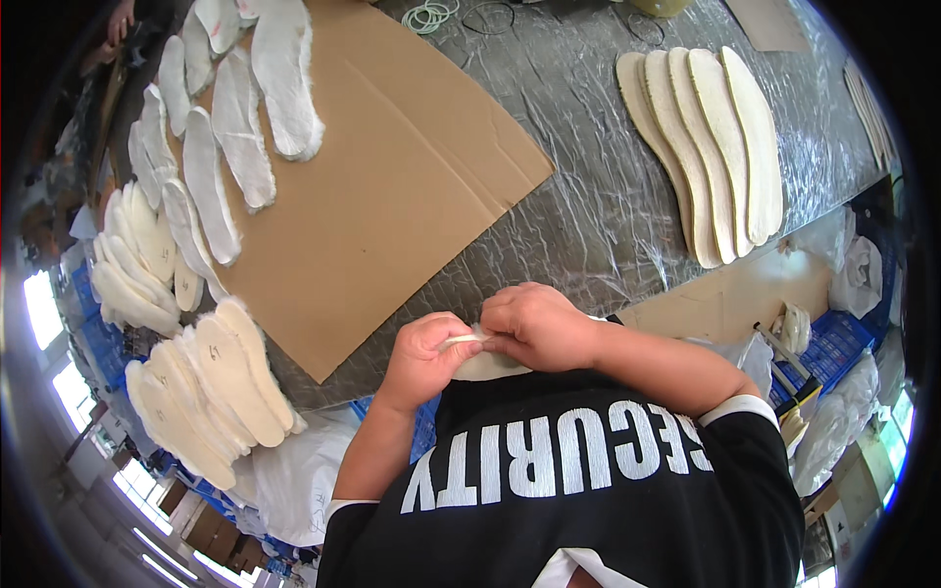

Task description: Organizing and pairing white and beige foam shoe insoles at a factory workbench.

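Observation:
Close to my body, both hands meet on a cream insole (488,367), mostly hidden by my fingers. My left hand (423,355) pinches its edge between thumb and curled fingers. My right hand (534,326) is closed on it too, its thumb near my left thumb. A little whitish fuzz shows between the fingertips. To the right on the table lies a fanned row of several cream insoles (701,147), apart from my hands. White fleecy insoles (245,127) lie spread at the far left.
A brown cardboard sheet (392,167) covers the table's left part, over plastic film (578,196). Stacked insoles (211,382) sit at the left edge, with another pile (137,260) behind. Elastic bands (428,17) lie at the back. A blue crate (833,348) stands right. Another person's hand (120,22) shows far left.

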Demonstrator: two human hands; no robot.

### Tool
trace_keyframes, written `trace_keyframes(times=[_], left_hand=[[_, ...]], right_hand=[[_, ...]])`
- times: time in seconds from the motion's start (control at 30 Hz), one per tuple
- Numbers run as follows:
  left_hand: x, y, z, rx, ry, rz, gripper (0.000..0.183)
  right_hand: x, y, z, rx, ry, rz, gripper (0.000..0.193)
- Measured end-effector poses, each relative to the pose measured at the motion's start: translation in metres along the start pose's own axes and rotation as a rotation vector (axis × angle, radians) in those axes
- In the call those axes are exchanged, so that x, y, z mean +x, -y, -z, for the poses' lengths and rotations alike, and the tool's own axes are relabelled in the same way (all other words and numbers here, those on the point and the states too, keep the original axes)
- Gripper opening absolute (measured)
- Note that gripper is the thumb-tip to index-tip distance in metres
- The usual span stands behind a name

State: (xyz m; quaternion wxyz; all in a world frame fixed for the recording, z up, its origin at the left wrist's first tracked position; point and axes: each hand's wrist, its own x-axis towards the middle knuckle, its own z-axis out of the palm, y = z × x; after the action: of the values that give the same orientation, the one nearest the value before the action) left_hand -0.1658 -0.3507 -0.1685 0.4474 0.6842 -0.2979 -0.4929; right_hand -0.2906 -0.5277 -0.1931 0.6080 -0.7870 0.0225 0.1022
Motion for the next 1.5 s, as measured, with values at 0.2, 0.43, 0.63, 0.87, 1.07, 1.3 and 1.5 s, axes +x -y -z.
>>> trace_keyframes(times=[0.2, 0.43, 0.63, 0.87, 1.07, 1.3, 1.5], left_hand=[[-0.003, 0.013, 0.018, -0.052, -0.161, -0.008, 0.024], [0.012, 0.005, 0.031, 0.825, -0.189, -0.185, 0.042], [0.049, -0.013, -0.006, 0.915, 0.067, -0.565, 0.058], [0.066, 0.017, -0.023, 0.848, 0.260, -0.548, 0.044], [0.065, 0.018, -0.021, 0.681, 0.155, -0.374, 0.038], [0.058, -0.002, -0.018, 0.209, -0.182, -0.082, 0.034], [0.075, -0.041, -0.049, -0.339, -0.105, 0.004, 0.022]], right_hand=[[-0.011, -0.008, 0.025, -0.064, 0.104, -0.247, 0.065], [-0.038, -0.009, 0.026, -0.091, 0.006, -0.484, 0.043], [-0.041, -0.015, 0.015, 0.004, -0.139, -0.418, 0.040], [-0.048, -0.020, 0.013, 0.030, -0.180, -0.376, 0.046], [-0.057, -0.019, 0.022, 0.150, -0.322, -0.322, 0.051], [-0.074, -0.026, 0.020, 0.504, -1.063, -0.347, 0.079], [-0.020, -0.005, 0.016, 0.333, -0.812, -0.180, 0.110]])
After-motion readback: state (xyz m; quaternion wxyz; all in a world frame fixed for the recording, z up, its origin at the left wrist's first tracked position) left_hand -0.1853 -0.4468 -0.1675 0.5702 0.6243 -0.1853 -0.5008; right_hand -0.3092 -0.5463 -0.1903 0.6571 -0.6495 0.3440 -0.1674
